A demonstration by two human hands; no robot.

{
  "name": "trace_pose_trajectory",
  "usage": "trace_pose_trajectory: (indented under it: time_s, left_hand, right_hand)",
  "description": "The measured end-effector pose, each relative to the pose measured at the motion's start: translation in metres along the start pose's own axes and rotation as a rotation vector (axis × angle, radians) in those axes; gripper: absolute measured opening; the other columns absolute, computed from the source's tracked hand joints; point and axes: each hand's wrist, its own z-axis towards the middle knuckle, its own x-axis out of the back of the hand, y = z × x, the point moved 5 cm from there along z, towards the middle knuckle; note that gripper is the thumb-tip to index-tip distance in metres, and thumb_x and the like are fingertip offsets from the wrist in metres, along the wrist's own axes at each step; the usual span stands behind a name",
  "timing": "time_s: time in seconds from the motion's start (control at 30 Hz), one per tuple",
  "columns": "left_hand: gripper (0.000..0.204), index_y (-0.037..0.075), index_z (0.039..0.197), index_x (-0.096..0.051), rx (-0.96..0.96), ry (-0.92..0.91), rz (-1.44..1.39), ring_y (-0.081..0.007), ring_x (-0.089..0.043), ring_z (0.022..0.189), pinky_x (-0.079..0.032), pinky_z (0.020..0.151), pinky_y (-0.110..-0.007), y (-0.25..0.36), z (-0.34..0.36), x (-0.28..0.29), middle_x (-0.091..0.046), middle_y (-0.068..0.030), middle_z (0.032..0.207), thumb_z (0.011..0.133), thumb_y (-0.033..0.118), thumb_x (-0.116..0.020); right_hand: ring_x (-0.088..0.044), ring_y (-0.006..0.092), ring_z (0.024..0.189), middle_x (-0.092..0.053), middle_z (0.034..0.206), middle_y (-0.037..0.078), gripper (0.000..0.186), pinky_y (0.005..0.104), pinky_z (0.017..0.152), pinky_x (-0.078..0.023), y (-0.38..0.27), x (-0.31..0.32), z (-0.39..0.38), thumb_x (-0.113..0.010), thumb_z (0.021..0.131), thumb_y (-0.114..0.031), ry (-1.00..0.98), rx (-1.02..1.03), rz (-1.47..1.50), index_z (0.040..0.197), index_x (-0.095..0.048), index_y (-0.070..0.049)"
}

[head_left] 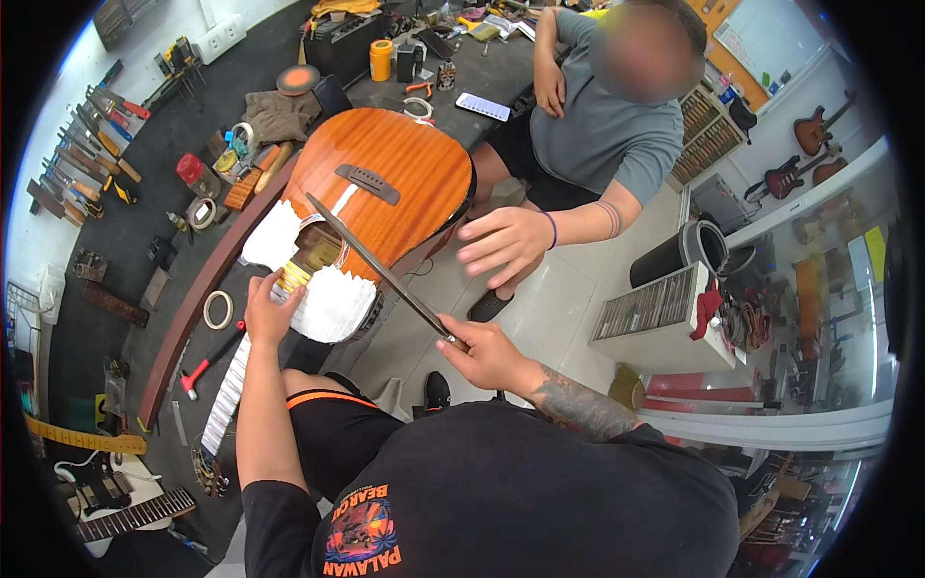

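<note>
An acoustic guitar (424,154) with a glossy orange-brown top lies in front of me, its neck (227,395) pointing toward my left side. White masking (332,306) covers the top around the sound hole and runs along the neck. My left hand (270,310) grips the guitar near the sound hole, thumb and fingers on either side of a yellowish strip (294,277). My right hand (472,352) is closed round the handle of a long, narrow metal file (378,265). The file slants up and left over the guitar, its tip near the dark bridge (367,183).
A seated person (607,135) faces me across the guitar, one hand (506,241) stretched toward it. Left on the dark bench lie a red hammer (207,364), a tape roll (218,309) and a long brown strip (198,299). A phone (483,106) rests on the far bench.
</note>
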Motion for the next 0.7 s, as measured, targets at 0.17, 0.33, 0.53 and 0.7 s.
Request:
trace_pose_trajectory:
  time_s: [0.17, 0.33, 0.53, 0.7]
  left_hand:
    - [0.058, 0.015, 0.128, -0.071, 0.032, -0.020, -0.002, -0.0281, -0.066, 0.099, -0.054, 0.085, -0.040, 0.006, -0.002, -0.003, -0.061, -0.0065, 0.106, 0.077, 0.039, -0.088]
    - [0.058, 0.014, 0.125, -0.072, 0.024, -0.005, -0.010, -0.0288, -0.066, 0.100, -0.054, 0.086, -0.040, -0.012, -0.009, -0.001, -0.062, -0.0070, 0.107, 0.076, 0.040, -0.088]
    - [0.055, 0.017, 0.124, -0.072, 0.068, -0.049, -0.019, -0.0308, -0.066, 0.105, -0.053, 0.087, -0.041, -0.001, 0.008, -0.001, -0.062, -0.0079, 0.111, 0.079, 0.046, -0.086]
    - [0.055, 0.019, 0.124, -0.073, 0.092, -0.073, -0.011, -0.0286, -0.067, 0.104, -0.054, 0.088, -0.041, 0.000, 0.006, 0.003, -0.062, -0.0065, 0.109, 0.079, 0.047, -0.085]
  right_hand:
    - [-0.060, 0.0171, 0.067, -0.064, 0.082, 0.010, 0.045, 0.0312, 0.062, -0.049, -0.024, 0.008, -0.010, -0.064, 0.103, -0.015, -0.019, 0.021, 0.151, 0.144, -0.055, 0.002]
    - [-0.054, 0.0077, 0.071, -0.061, 0.081, -0.001, 0.044, 0.0248, 0.064, -0.048, -0.014, -0.002, -0.014, -0.058, 0.108, -0.016, -0.113, -0.104, 0.271, 0.149, -0.053, -0.003]
    - [-0.050, 0.0049, 0.063, -0.056, 0.073, -0.002, 0.044, 0.0235, 0.060, -0.046, 0.027, -0.030, -0.040, -0.055, 0.108, -0.015, -0.136, -0.442, 0.397, 0.151, -0.053, -0.004]
    - [-0.046, 0.0038, 0.059, -0.056, 0.076, 0.000, 0.043, 0.0220, 0.054, -0.041, 0.024, -0.040, -0.032, -0.051, 0.109, -0.009, -0.158, -0.364, 0.351, 0.151, -0.051, 0.000]
